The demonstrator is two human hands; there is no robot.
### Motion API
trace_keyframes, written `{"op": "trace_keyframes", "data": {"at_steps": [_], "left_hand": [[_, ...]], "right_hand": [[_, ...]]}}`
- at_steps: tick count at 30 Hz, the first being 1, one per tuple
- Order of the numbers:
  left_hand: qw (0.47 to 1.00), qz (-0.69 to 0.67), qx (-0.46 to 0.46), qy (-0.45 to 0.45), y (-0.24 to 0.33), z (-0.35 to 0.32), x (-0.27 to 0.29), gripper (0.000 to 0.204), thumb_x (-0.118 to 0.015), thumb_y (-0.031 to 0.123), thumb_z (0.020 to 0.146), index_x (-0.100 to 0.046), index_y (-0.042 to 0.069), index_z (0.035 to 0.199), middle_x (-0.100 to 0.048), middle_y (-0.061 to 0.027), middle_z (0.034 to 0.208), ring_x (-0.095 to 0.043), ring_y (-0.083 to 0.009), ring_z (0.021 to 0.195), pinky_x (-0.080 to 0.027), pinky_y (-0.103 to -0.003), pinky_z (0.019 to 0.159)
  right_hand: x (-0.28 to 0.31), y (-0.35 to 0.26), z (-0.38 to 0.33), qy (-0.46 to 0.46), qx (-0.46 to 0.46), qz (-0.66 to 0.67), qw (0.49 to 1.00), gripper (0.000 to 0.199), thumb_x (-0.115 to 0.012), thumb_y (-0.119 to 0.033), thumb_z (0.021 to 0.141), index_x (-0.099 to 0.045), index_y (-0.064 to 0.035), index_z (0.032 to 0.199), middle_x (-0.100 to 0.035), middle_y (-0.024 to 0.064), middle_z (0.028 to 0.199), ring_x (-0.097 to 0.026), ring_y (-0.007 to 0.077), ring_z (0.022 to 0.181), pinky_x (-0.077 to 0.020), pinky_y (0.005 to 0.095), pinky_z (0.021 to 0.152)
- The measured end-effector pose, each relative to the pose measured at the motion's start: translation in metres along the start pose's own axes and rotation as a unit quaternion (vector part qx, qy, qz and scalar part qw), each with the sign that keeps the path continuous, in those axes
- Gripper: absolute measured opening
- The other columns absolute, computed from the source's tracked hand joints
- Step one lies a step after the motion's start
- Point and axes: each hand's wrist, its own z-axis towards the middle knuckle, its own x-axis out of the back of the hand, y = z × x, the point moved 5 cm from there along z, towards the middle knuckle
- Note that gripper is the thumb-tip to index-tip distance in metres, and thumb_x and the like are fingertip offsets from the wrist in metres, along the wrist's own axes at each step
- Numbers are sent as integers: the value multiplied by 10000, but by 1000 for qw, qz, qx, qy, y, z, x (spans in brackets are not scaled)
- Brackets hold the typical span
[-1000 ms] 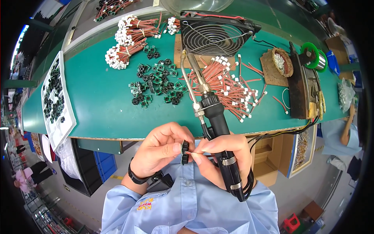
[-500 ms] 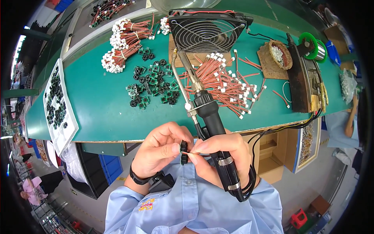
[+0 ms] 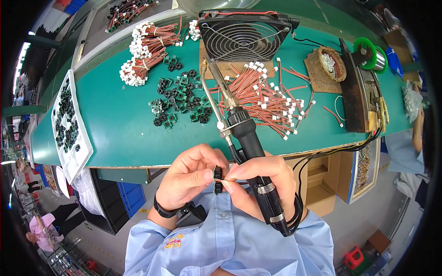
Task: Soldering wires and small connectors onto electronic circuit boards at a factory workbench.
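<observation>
In front of my chest, my left hand point(image 3: 189, 178) pinches a small black part with a green circuit board point(image 3: 218, 185) between thumb and fingers. The thumb and forefinger of my right hand point(image 3: 271, 177) are pressed together on a thin reddish wire point(image 3: 223, 181) that touches the board. That same hand cradles a soldering iron point(image 3: 246, 133) with a black handle and a metal feed tube. The iron points up and away over the bench edge, its tip far from the board. How the wire meets the board is too small to make out.
On the green bench point(image 3: 115, 133) lie several loose black-and-green parts point(image 3: 182, 94), loose red wires with white connectors point(image 3: 271, 99) and bundled ones point(image 3: 147, 50). A fan point(image 3: 246, 39) stands behind. At right are a basket of white pieces point(image 3: 329, 64) and a solder spool point(image 3: 380, 60); at left, a white tray point(image 3: 83, 161).
The soldering iron has tilted slightly, its tip moving a little left. Both hands keep their grip nearly in place. In the lower left background, a person has shifted.
</observation>
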Motion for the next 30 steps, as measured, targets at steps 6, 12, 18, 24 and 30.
{"op": "trace_keyframes", "data": {"at_steps": [6,12,18,24,30], "left_hand": [[1000,4,-9,-1,1,0,-1,187,-589,147,853,-521,22,974,-547,-96,932,-520,-173,873,-408,-300,756],[1000,6,-7,-1,2,0,-2,180,-585,140,855,-523,13,965,-549,-98,936,-526,-173,871,-416,-302,755],[1000,-3,-1,0,2,1,-4,179,-588,135,852,-524,6,959,-552,-100,942,-535,-173,867,-422,-299,755],[1000,13,-13,3,1,1,-2,175,-589,125,848,-524,3,957,-554,-101,942,-540,-169,856,-422,-296,758],[999,26,15,17,3,0,-1,157,-578,84,839,-522,-3,957,-553,-99,935,-542,-164,856,-419,-292,766]], "right_hand": [[2,1,0,-16,-22,4,1000,361,-715,44,681,-497,-39,956,-619,70,815,-633,153,719,-500,261,641],[2,6,-2,-23,-53,41,997,331,-693,51,704,-498,-34,958,-614,77,812,-630,140,702,-497,253,625],[4,6,-1,-35,-53,52,997,320,-678,58,717,-498,-24,968,-610,86,801,-626,129,692,-495,245,609],[4,7,-1,-34,-48,48,997,326,-678,60,715,-498,-20,975,-611,84,788,-626,130,694,-496,242,613],[7,6,-1,-36,-58,47,997,332,-684,59,709,-499,-23,972,-620,80,784,-626,132,698,-496,243,615]]}}
